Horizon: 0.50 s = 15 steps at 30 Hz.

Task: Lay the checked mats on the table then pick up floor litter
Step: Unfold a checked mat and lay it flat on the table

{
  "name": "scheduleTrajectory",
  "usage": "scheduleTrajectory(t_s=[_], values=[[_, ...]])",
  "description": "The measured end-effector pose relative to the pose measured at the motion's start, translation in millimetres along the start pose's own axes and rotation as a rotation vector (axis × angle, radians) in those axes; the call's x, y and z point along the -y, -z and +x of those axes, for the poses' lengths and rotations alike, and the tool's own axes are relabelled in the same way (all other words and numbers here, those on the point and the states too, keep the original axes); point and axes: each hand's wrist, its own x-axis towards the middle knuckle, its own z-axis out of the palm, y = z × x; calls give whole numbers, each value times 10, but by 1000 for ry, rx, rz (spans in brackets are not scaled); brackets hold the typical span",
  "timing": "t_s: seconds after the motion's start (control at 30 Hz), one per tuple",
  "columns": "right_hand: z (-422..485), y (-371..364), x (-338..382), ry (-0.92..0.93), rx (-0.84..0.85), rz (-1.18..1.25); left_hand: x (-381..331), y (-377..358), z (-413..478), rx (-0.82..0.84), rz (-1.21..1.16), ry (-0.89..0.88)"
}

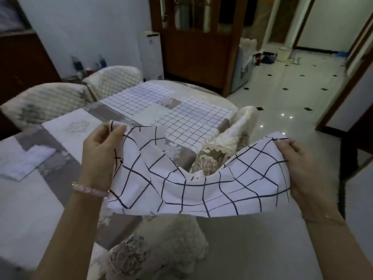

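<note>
I see the left hand (99,158) and right hand (298,170), each grip pinching one end of a sagging mat (201,190) above the tabletop (30,209) corner. A second mat (191,122) and third mat (139,98) lie flat beyond.

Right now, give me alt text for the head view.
A left hand and right hand hold a sagging checked mat by its ends over the table corner. A second mat and third mat lie flat further along it.

Table (30,209) bears two checked mats (139,98), one folded cloth (26,162).
</note>
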Motion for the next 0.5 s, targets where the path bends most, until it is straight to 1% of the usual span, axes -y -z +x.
scheduleTrajectory(t_s=[0.13,0.27,0.37,0.5], values=[[492,-643,-234,-29,178,-6,307,382,269,-179,22,66],[865,-1280,-584,-106,328,-51,718,829,443,-310,77,196],[1139,-1714,-753,-162,418,-104,978,1123,488,-375,157,291],[1432,-2255,-996,-187,502,-151,1321,1503,560,-426,224,432]])
